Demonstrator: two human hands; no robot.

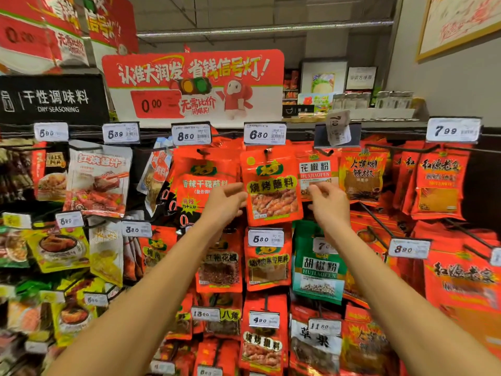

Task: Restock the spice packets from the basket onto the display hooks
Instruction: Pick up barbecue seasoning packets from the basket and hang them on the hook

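The red spice packet (pixel 271 185) between my hands is glossy plastic film, smooth and catching the light. It hangs on a thin dark metal display hook (pixel 267 151). The price tags (pixel 264 133) look like white paper behind shiny clear plastic holders. The red sign (pixel 192 85) above looks like matt printed card.

the spice packet (pixel 272 185) in the middle is bright red with a green logo, a yellow band of dark lettering and a photo of orange-brown food. the pepper packet (pixel 320 264) is green and white. the price tags (pixel 264 134) are white with black numbers. the sign (pixel 192 85) is red and white.
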